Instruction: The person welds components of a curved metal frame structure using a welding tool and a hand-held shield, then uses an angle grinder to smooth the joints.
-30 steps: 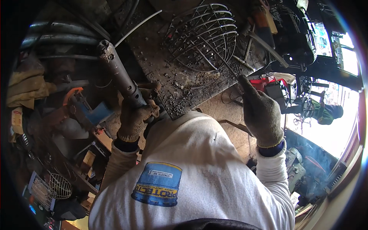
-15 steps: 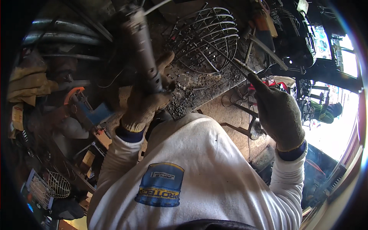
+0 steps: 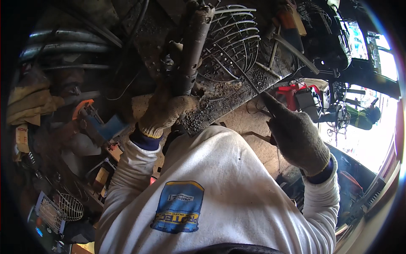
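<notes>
My left hand (image 3: 167, 113), in a soiled work glove, is closed at the lower end of a rusty brown metal tube (image 3: 195, 44) with small holes in its side. The tube rises away from me over the workbench (image 3: 253, 93); the glove and tube hide part of the grip. My right hand (image 3: 298, 137), in a grey knit glove, is closed round one end of a thin dark metal rod (image 3: 239, 70), index finger laid along it. The rod slants away to the left across a wire cage of curved bars (image 3: 237, 25), just right of the tube.
Dark crumbs and scraps (image 3: 198, 120) litter the bench's near edge. A blue tool with an orange handle (image 3: 101, 122) lies at left, below curved metal pipes (image 3: 67, 44). Metal bars (image 3: 296, 55) jut out at the right. A person (image 3: 363, 117) is outside, far right.
The tube has swung right, its far end now in front of the wire cage. My right hand has moved a little down and left with the rod.
</notes>
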Demonstrator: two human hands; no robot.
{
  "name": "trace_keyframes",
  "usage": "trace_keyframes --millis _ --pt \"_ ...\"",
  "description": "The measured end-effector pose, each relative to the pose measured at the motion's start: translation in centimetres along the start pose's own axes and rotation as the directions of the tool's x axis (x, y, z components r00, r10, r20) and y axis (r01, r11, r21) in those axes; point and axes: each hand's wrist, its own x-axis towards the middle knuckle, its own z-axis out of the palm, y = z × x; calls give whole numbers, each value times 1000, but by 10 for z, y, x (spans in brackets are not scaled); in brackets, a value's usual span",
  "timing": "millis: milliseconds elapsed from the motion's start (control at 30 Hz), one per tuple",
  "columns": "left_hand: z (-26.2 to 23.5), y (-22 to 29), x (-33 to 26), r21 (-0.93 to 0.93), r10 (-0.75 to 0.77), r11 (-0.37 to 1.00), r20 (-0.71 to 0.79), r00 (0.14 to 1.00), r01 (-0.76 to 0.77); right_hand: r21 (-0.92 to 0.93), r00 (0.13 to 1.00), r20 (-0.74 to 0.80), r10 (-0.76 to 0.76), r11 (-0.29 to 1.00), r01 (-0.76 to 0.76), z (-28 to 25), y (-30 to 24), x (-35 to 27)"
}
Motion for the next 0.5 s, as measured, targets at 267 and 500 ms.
trace_keyframes --millis 267,500 --pt "-4 6 0 80 -236 970 75 969 230 72 997 -16 76 995 -74 33 23 2" --pt "-4 5 -4 216 40 975 24 999 -44 -76 951 -265 -157 987 141 53 36 3"
